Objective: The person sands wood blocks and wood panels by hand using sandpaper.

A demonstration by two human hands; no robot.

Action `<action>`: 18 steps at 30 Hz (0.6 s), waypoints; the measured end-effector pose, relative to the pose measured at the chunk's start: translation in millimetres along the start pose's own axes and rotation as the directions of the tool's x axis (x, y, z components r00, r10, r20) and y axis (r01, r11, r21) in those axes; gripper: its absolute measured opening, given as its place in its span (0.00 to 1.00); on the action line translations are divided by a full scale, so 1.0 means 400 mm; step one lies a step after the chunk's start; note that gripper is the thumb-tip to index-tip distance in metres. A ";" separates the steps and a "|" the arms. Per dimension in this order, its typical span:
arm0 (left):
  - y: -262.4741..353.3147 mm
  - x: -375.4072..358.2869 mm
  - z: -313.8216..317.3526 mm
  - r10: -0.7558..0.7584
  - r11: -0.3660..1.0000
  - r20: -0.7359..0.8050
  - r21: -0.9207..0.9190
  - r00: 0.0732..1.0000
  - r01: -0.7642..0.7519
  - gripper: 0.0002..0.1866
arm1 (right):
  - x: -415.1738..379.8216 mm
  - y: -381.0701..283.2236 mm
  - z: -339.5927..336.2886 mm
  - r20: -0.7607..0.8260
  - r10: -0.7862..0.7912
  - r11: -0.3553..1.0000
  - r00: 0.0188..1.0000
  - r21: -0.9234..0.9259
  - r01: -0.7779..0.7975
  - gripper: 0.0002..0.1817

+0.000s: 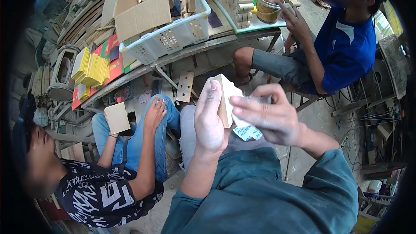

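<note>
My left hand [209, 123] is wrapped round a pale wooden block [225, 102], gripping it upright in front of my lap. The block's right edge has a wavy, shaped outline. My right hand [271, 119] is closed, its fingertips against that shaped edge. From under it hangs a piece of sandpaper [248, 133], its white back printed with blue letters reading "ALUMIN". The part of the sandpaper beneath my right fingers is hidden.
A person at left holds a flat wooden piece [117, 118]. Another, in blue, has a hand in a tin [268, 9]. Across the bench stand a white plastic crate [173, 39], a cardboard box [145, 17], yellow-edged pieces [90, 68] and stacked wooden pieces [244, 11].
</note>
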State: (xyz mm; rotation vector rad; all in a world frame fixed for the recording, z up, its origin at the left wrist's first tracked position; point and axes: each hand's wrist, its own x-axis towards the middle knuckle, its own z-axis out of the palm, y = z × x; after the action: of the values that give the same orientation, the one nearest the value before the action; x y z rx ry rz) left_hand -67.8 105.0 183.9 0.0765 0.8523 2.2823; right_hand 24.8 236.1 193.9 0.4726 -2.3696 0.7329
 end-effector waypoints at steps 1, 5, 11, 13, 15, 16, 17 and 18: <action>0.002 0.001 -0.010 0.059 0.998 0.055 0.013 0.997 -0.059 0.16 | -0.004 -0.021 0.009 0.008 0.032 0.999 0.999 -0.017 -0.032 0.25; 0.003 0.001 -0.036 0.157 0.986 0.101 0.044 0.982 -0.162 0.14 | -0.019 -0.012 0.050 -0.010 0.051 0.992 0.999 -0.117 -0.052 0.30; 0.004 -0.022 -0.048 0.153 0.986 0.117 0.052 0.981 -0.160 0.13 | 0.028 -0.035 0.054 0.005 0.130 0.988 0.991 -0.086 -0.129 0.28; 0.011 -0.024 -0.075 0.134 0.991 0.141 0.002 0.981 -0.136 0.13 | 0.020 -0.046 0.068 0.024 0.162 0.987 0.986 -0.009 -0.162 0.26; 0.015 -0.037 -0.076 0.128 0.991 0.078 0.033 0.989 -0.130 0.13 | 0.005 -0.057 0.070 0.056 0.118 0.993 0.991 -0.021 -0.117 0.25; 0.017 -0.041 -0.074 0.116 0.991 0.017 0.058 0.993 -0.117 0.13 | 0.006 -0.059 0.069 0.090 0.078 0.996 0.993 -0.039 -0.075 0.24; 0.018 -0.040 -0.073 0.098 0.994 -0.002 0.047 0.995 -0.098 0.14 | 0.011 -0.049 0.060 0.095 0.059 0.995 0.994 -0.091 -0.051 0.24; 0.023 -0.051 -0.074 0.090 0.995 -0.012 0.046 0.996 -0.090 0.14 | 0.025 -0.032 0.059 0.059 0.026 0.989 0.998 -0.148 -0.017 0.26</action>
State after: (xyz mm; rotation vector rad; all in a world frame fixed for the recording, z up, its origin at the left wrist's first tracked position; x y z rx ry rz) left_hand -65.9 70.8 169.9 0.1221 0.9254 2.3496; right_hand 13.1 210.2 189.6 0.4123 -2.4674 0.5541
